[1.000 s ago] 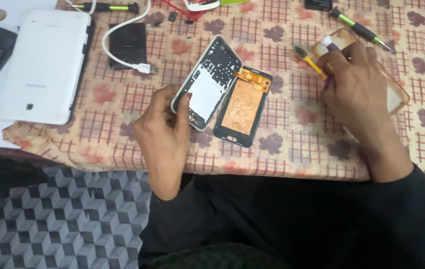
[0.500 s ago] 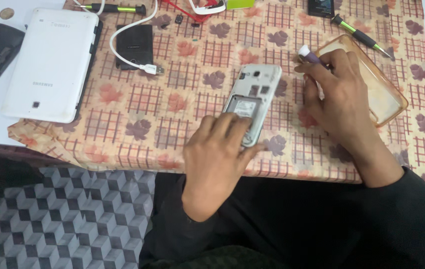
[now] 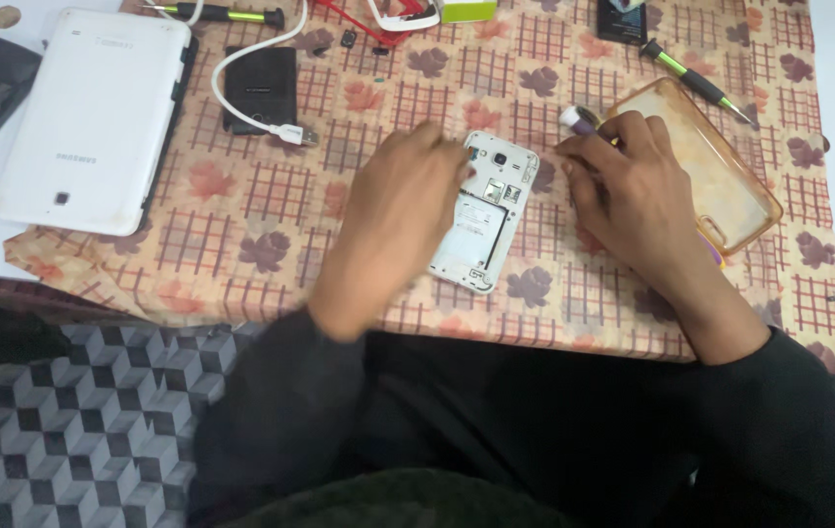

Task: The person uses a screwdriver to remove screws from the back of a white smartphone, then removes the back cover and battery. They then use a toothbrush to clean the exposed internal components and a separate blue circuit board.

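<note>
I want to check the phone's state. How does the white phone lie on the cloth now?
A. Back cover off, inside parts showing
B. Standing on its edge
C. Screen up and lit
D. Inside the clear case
A: the white phone lies flat under the left hand, its open back showing the camera and empty battery bay.

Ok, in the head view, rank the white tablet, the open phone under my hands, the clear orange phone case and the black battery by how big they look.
1. white tablet
2. clear orange case, partly covered by the right hand
3. open phone, partly covered by the left hand; close to the case, so unsure
4. black battery
</note>
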